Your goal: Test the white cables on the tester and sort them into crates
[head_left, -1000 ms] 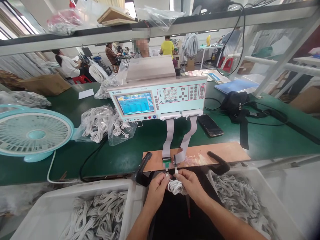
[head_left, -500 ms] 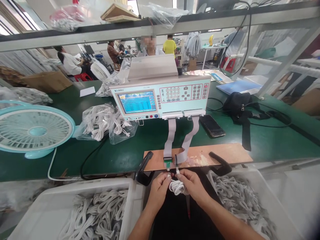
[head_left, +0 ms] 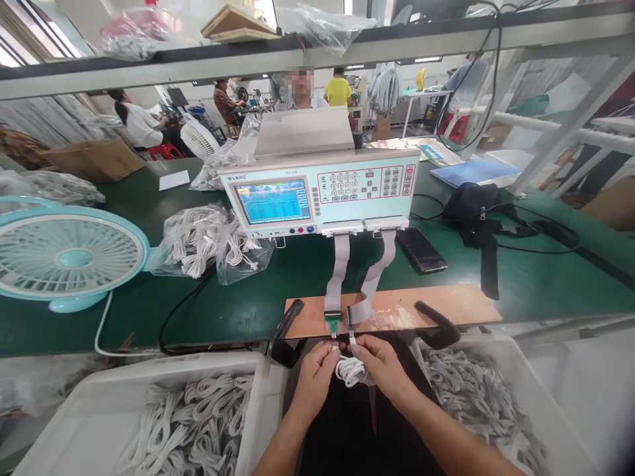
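Observation:
A coiled white cable [head_left: 350,371] hangs between my two hands below the board's front edge. My left hand [head_left: 320,365] is closed, pinching one plug end just short of the small green circuit board [head_left: 334,325]. With my right hand [head_left: 378,360], also closed, I grip the other plug, which meets the connector on the right grey ribbon cable [head_left: 372,291]. The left ribbon cable [head_left: 338,271] runs from the green board up to the tester [head_left: 367,210], whose blue screen [head_left: 271,201] is lit. Fingers partly cover both plugs.
A wooden board [head_left: 411,307] is held by black clamps [head_left: 286,334] at the table edge. White bins [head_left: 262,377] of coiled cables stand on both sides. A fan [head_left: 74,254], bagged cables [head_left: 198,241], a phone [head_left: 421,250] and a black bag [head_left: 471,208] lie around the tester.
Both hands and the cable stay in almost the same place. The readout on the tester's screen looks different, with more light rows. A person behind the tester has shifted slightly.

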Demonstrator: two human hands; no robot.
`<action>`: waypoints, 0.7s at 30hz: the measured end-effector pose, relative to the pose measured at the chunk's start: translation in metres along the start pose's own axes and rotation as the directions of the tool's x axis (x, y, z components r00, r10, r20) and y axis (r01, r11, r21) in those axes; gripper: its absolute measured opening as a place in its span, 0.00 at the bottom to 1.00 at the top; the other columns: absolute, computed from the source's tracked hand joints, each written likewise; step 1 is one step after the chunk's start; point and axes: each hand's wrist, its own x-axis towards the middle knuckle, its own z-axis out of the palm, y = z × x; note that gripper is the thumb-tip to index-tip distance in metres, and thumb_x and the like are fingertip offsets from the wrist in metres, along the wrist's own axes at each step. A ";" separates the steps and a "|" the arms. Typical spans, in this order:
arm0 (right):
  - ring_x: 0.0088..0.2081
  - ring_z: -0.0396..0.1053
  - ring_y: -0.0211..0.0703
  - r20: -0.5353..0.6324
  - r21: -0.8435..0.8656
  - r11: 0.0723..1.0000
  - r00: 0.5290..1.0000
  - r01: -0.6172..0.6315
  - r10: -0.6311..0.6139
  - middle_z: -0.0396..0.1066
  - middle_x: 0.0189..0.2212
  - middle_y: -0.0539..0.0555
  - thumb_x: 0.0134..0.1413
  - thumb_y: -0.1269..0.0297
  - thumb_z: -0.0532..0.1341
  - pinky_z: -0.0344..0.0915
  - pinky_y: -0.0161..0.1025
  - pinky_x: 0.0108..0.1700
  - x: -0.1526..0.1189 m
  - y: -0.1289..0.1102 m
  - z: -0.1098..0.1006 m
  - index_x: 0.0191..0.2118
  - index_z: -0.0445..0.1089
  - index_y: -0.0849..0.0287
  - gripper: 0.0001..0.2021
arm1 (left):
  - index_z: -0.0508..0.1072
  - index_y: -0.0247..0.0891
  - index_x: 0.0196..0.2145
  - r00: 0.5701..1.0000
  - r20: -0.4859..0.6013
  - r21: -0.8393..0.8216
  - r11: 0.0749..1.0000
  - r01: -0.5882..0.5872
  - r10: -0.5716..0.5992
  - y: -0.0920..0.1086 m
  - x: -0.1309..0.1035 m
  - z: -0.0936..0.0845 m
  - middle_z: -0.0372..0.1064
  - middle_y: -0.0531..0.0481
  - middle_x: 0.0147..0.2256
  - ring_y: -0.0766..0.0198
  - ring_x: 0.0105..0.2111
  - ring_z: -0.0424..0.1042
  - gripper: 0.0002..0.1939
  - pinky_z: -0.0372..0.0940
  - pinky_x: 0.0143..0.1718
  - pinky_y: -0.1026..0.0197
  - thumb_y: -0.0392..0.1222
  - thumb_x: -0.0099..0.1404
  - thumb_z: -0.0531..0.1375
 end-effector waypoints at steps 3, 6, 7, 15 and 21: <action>0.22 0.55 0.34 -0.010 0.029 0.999 1.000 -0.014 0.014 0.61 0.19 0.47 0.48 0.50 0.62 0.53 0.34 0.26 -0.001 -0.002 0.001 0.27 0.68 0.64 0.18 | 0.77 0.36 0.35 1.000 0.004 0.017 1.000 -0.003 0.003 0.002 0.000 -0.001 0.73 0.46 0.36 0.57 0.37 0.69 0.13 0.60 0.38 0.62 0.44 0.64 0.54; 0.22 0.55 0.33 -0.020 0.088 0.995 0.999 -0.041 0.043 0.61 0.18 0.47 0.45 0.50 0.64 0.53 0.33 0.26 -0.002 -0.008 0.004 0.25 0.67 0.63 0.18 | 0.76 0.36 0.33 1.000 0.009 0.021 1.000 -0.014 0.014 0.004 -0.001 -0.002 0.72 0.46 0.35 0.58 0.36 0.68 0.13 0.60 0.38 0.62 0.45 0.64 0.53; 0.22 0.55 0.34 -0.020 0.113 0.992 0.998 -0.057 0.060 0.61 0.18 0.47 0.44 0.50 0.65 0.54 0.33 0.26 -0.002 -0.010 0.005 0.24 0.67 0.62 0.18 | 0.75 0.36 0.32 1.000 0.012 0.019 1.000 -0.020 0.020 0.004 -0.001 -0.002 0.72 0.47 0.35 0.59 0.36 0.68 0.13 0.60 0.38 0.62 0.45 0.64 0.53; 0.21 0.57 0.34 -0.053 0.270 0.939 0.971 -0.212 0.235 0.64 0.17 0.48 0.35 0.50 0.69 0.53 0.33 0.26 0.001 -0.016 0.008 0.20 0.67 0.62 0.18 | 0.71 0.36 0.25 0.999 -0.039 -0.013 1.000 -0.017 0.017 -0.004 0.003 -0.002 0.62 0.53 0.23 0.65 0.26 0.60 0.14 0.56 0.29 0.65 0.46 0.62 0.54; 0.21 0.58 0.34 -0.042 0.279 0.938 0.973 -0.208 0.228 0.67 0.18 0.49 0.35 0.51 0.70 0.54 0.32 0.27 0.000 -0.015 0.006 0.21 0.69 0.63 0.18 | 0.66 0.36 0.21 0.987 -0.150 -0.069 0.996 0.054 -0.064 -0.006 0.001 0.009 0.58 0.55 0.21 0.67 0.25 0.57 0.16 0.54 0.27 0.66 0.48 0.63 0.54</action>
